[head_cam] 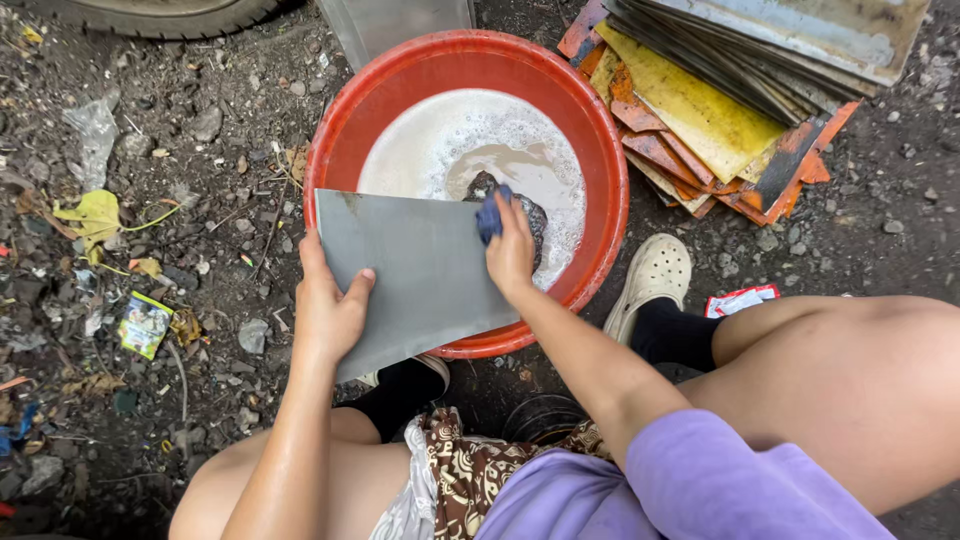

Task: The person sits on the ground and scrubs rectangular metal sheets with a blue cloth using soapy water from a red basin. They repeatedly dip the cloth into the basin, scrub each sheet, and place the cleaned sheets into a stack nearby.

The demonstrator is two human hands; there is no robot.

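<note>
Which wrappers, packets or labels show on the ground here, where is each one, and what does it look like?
Green packet: on the dirt far left of the left hand, flat, squarish, green and yellow with a picture.
Red-and-white wrapper: on the ground right of the cream shoe, small, flat, crumpled.
Clear plastic bag: upper left, crumpled, see-through.

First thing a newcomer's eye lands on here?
The red basin of foamy, murky water at top centre. Over its near rim the left hand holds a flat grey sheet, while the right hand presses a blue cloth at the sheet's upper right edge. A stack of yellow and orange-stained sheets lies on the dirt at upper right.
</note>
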